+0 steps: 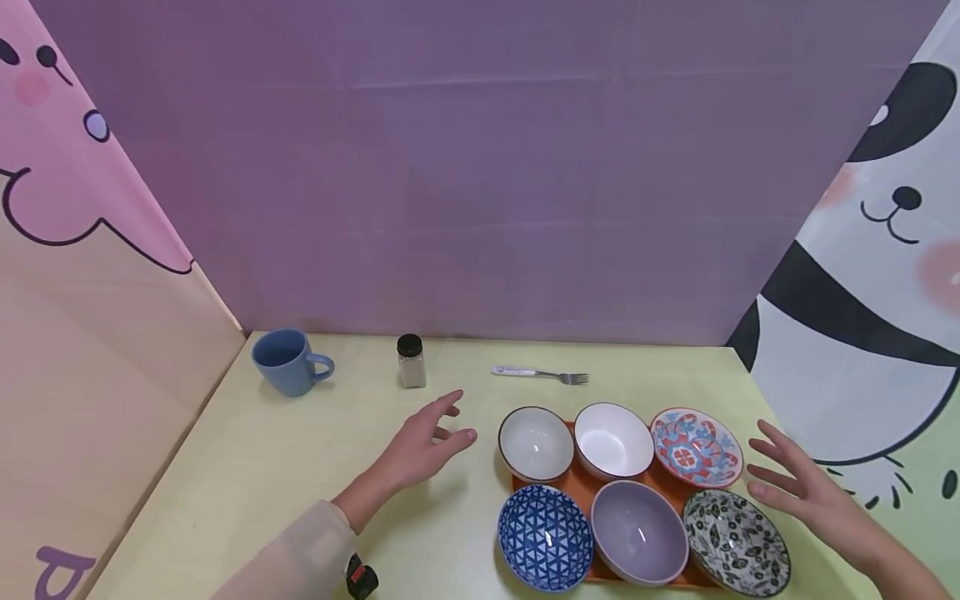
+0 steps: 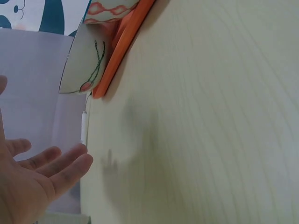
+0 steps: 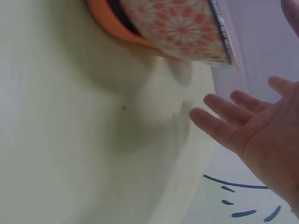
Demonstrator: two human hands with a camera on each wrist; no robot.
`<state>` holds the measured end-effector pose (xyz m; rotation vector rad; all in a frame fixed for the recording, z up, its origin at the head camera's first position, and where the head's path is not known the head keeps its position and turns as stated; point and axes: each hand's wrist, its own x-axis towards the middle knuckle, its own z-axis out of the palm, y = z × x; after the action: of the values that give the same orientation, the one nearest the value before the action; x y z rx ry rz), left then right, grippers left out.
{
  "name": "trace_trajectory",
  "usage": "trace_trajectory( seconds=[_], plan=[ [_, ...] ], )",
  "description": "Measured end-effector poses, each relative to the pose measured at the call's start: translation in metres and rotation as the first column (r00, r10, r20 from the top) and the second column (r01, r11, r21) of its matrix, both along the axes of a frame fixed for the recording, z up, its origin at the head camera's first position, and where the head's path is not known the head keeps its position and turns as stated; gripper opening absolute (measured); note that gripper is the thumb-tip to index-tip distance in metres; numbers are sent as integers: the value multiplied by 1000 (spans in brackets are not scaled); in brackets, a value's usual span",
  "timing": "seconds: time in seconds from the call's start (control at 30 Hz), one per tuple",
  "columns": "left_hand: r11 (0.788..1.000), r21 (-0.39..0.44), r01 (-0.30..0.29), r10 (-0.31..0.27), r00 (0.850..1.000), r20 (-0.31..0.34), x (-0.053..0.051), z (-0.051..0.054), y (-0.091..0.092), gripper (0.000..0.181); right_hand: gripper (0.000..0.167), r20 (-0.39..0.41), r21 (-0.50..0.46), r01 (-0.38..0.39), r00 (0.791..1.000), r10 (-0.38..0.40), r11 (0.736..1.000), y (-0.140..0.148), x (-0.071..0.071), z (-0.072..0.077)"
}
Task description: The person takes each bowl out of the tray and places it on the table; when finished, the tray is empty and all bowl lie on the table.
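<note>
Pale sleeve (image 1: 288, 554) up front; left hand (image 1: 420, 446) and right hand (image 1: 813, 504), fingers loose, empty. Between them, bowls (image 1: 640, 529) on orange tray (image 1: 577, 485): I'd guess heavy, slick, breakable; grip tray ends.

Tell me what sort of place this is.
Probably a staged tabletop booth rather than a real kitchen: a purple backdrop and a cartoon panda panel border a pale table holding bowls.

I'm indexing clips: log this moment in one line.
left hand: empty, beside bowls | right hand: empty, beside bowls | bowls: on tray
</note>
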<state>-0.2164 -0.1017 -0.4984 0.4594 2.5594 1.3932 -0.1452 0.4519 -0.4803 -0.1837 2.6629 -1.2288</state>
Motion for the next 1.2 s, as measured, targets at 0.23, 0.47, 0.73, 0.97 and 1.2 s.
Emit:
trace_trajectory(
  seconds=[0.23,0.47,0.73,0.97,1.2],
  plan=[
    [996,84,17,-25,996,89,-5,-8,19,75,81,163,-175,29,987,0,984,6,1,-13],
    [989,144,25,-53,980,193,-5,-16,39,75,80,289,-219,81,957,-15,972,6,2,-19],
    [986,169,0,-46,961,272,-5,-20,54,70,78,376,-278,79,926,33,957,6,0,-22],
    [975,219,-28,-39,954,296,-6,-25,59,73,77,384,-351,55,919,90,935,13,-2,-25],
    [977,213,-25,-38,956,290,-6,-25,65,65,77,325,-447,-2,931,165,895,19,-2,-31]
  ],
)
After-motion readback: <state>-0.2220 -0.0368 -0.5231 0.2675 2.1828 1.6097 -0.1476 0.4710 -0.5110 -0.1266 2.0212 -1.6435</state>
